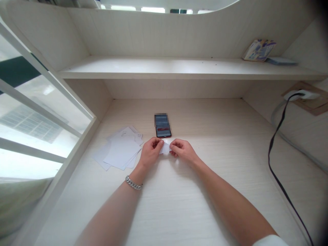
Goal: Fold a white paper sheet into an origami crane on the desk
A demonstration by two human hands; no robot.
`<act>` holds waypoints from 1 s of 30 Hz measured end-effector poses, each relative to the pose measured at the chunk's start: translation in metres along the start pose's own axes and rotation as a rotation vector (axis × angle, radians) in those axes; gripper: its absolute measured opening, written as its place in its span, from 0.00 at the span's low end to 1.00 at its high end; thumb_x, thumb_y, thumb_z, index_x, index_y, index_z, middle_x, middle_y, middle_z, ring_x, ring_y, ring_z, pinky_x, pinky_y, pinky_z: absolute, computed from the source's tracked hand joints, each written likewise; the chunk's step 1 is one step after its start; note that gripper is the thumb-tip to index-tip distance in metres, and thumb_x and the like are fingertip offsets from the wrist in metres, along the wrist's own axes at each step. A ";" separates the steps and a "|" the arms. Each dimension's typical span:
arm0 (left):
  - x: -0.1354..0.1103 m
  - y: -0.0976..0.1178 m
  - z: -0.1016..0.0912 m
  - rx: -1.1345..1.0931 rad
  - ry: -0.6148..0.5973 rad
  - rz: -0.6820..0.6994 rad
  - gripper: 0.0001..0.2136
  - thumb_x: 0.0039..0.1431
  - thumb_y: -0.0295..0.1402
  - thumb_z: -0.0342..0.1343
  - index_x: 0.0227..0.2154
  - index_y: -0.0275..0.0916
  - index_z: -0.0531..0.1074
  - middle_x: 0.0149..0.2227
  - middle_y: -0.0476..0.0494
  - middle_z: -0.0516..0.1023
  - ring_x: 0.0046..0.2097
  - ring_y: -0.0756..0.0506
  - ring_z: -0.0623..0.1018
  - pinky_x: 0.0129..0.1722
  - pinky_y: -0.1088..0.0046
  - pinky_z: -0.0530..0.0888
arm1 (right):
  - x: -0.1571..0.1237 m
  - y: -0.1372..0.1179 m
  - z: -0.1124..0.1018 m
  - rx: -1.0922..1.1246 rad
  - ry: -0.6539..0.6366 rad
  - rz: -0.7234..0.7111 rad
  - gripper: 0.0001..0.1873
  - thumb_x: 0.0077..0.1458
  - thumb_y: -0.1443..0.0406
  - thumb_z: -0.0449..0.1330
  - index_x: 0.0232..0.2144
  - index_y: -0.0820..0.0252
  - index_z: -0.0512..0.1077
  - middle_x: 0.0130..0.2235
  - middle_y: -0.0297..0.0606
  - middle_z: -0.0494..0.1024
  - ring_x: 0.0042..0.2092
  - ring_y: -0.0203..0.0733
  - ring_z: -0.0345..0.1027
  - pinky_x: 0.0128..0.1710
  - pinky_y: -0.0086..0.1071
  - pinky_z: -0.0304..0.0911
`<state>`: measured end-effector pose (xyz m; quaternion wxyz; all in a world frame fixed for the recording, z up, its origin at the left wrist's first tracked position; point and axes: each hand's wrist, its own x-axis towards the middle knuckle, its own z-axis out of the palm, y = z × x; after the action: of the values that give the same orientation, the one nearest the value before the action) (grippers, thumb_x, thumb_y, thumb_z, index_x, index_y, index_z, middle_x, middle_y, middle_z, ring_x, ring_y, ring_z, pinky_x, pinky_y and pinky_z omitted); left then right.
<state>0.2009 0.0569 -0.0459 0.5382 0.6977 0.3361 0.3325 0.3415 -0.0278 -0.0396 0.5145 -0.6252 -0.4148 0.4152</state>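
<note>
Both my hands meet over the middle of the pale wooden desk (pixel 179 205). My left hand (pixel 150 150), with a silver chain bracelet at the wrist, pinches the left side of a small white piece of paper (pixel 165 148). My right hand (pixel 182 150) pinches its right side, fingers curled closed. Just beyond the paper a phone (pixel 162 125) lies flat with its screen lit. A loose pile of white paper sheets (pixel 120 148) lies to the left of my left hand.
A black cable (pixel 275 160) runs down the right side from a white plug (pixel 303 94) in the wall socket. A shelf (pixel 179 66) spans above the desk with a colourful box (pixel 258 50) at its right end. A window frame (pixel 46 112) borders the left.
</note>
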 end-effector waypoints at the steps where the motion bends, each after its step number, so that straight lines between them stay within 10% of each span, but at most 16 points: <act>1: 0.000 0.000 0.000 0.005 0.002 0.002 0.12 0.54 0.41 0.52 0.30 0.36 0.71 0.26 0.48 0.71 0.28 0.51 0.68 0.27 0.76 0.65 | 0.000 0.000 0.000 0.001 0.001 -0.009 0.06 0.46 0.63 0.56 0.24 0.61 0.69 0.22 0.33 0.72 0.23 0.35 0.65 0.23 0.27 0.59; 30: 0.004 0.000 -0.001 -0.048 -0.026 -0.010 0.12 0.54 0.41 0.52 0.29 0.36 0.69 0.25 0.49 0.69 0.27 0.52 0.67 0.25 0.77 0.64 | 0.003 0.004 0.002 0.001 0.007 -0.042 0.07 0.48 0.62 0.56 0.25 0.60 0.68 0.22 0.33 0.71 0.22 0.34 0.63 0.22 0.28 0.60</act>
<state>0.2021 0.0607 -0.0448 0.5608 0.6871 0.3245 0.3287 0.3413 -0.0250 -0.0439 0.5248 -0.6176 -0.4257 0.4023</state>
